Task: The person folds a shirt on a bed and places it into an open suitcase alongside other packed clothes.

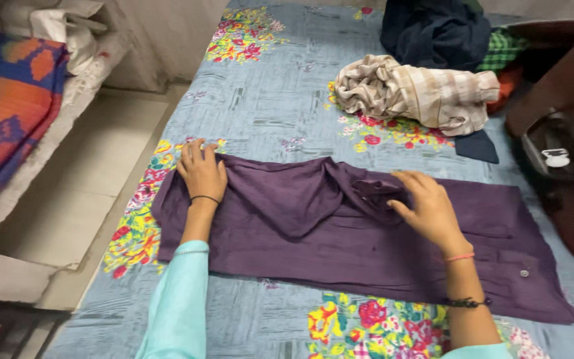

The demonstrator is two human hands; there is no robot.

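covering the bed, a grey-blue floral bedsheet (280,100) carries a purple garment (340,233) spread flat across its middle. behind it lie a beige checked shirt (420,93) and dark clothes (433,30). the left hand (202,171) presses open on the garment's left end; the right hand (426,206), fingers spread, rests on a bunched fold.

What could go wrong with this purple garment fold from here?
1. The bunched ridge between the left hand and right hand may get pressed into the purple garment as a crease.
2. The garment's left end lies near the bed edge and might slip off.
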